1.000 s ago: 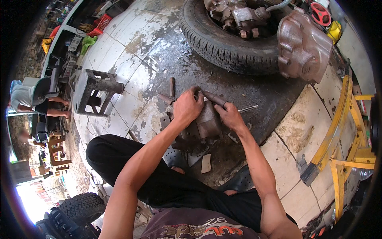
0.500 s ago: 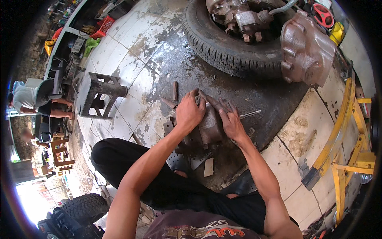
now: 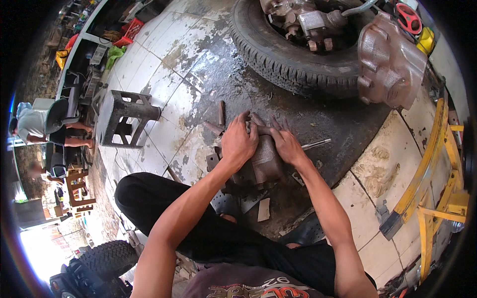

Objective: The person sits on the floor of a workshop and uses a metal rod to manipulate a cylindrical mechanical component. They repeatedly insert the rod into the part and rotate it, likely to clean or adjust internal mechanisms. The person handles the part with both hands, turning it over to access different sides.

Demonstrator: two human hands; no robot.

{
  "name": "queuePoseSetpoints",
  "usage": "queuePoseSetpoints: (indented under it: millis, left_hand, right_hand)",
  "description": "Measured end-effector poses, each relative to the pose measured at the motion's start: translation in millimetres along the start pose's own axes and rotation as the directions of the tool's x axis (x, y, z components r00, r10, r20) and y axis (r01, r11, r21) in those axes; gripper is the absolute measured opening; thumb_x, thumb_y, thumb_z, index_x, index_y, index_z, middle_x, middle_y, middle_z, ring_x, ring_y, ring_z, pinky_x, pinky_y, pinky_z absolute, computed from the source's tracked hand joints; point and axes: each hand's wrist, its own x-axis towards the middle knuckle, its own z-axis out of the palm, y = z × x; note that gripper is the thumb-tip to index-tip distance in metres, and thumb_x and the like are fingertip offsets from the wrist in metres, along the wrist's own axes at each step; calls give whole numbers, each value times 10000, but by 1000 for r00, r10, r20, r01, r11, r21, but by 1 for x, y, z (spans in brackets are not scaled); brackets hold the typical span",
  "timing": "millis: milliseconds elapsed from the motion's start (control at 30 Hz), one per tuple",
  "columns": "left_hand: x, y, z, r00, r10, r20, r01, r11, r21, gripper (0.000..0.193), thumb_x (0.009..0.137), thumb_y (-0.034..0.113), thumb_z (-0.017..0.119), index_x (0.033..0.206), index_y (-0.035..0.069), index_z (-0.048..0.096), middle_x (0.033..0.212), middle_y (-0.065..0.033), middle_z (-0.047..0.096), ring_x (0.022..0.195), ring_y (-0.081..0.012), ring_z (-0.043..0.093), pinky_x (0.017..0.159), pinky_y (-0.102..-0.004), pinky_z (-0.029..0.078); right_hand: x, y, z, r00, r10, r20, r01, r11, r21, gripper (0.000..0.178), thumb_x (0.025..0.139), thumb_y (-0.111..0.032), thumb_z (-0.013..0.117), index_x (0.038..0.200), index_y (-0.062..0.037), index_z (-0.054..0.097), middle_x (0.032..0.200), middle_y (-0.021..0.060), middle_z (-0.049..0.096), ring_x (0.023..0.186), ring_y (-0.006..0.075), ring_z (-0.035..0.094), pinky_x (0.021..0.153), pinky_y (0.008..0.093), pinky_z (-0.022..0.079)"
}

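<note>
The person's left hand (image 3: 240, 144) curves over one end of a dark metal bar (image 3: 264, 130); whether its fingers pinch the bar cannot be told, since the back of the hand hides them. The right hand (image 3: 287, 144) has its fingers loosely spread at the other end, thumb side toward the bar. The bar is above a brownish metal housing (image 3: 267, 166), which sits on the dark area of the floor (image 3: 343, 126), in from that area's curved right edge; whether bar and housing touch is unclear.

The work looks partway along: the bar is in hand, and two short rods, one upright in view (image 3: 221, 112) and one slanted (image 3: 214, 128), lie loose left of the hands. A slim silver tool (image 3: 318, 143) lies unheld beside the right hand. The large casing (image 3: 390, 64) leans at the tire (image 3: 303, 77), separate from the housing.
</note>
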Motion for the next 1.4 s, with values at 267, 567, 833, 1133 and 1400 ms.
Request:
queuePoseSetpoints:
  millis: [267,567,833,1133,1400]
  left_hand:
    - [6,4,0,999,7,41,-9,999,44,440,979,272,539,1310,-13,589,1206,-241,662,1117,-411,640,981,-480,498]
    - [2,6,1,999,44,-25,-42,996,83,474,987,245,551,1387,-9,521,1347,-235,595,1268,-414,551,1075,-486,433]
    - [1,4,5,999,36,-6,-36,997,66,482,993,259,548,1399,1,516,1337,-237,602,1264,-403,555,1072,-477,438]
    - [2,2,4,999,32,6,-32,997,63,471,996,267,552,1383,1,525,1304,-221,634,1247,-395,572,1059,-472,450]
    - [5,-3,1,1000,5,14,-6,999,38,465,994,278,552,1376,14,543,1301,-205,645,1241,-390,582,1045,-466,465]
  right_hand:
    - [4,-16,-9,939,287,190,-323,925,202,526,1067,-350,335,1429,-46,564,1496,281,487,1464,458,345,1185,446,308]
    - [-21,-22,4,943,327,59,-313,815,488,570,1077,-360,340,1372,76,556,1365,211,615,1306,283,536,1124,339,352]
    - [-33,-12,7,958,221,182,-284,817,501,585,1095,-338,235,1627,-93,233,1680,99,244,1550,240,204,1250,344,128]
    - [-41,-35,4,984,151,-94,-112,937,331,619,1094,-456,276,1541,-50,408,1579,237,396,1538,432,176,1249,417,167]
    - [-36,-41,-7,988,129,-91,-120,988,101,684,1081,-528,269,1383,9,567,1435,305,506,1450,489,311,1211,454,252]
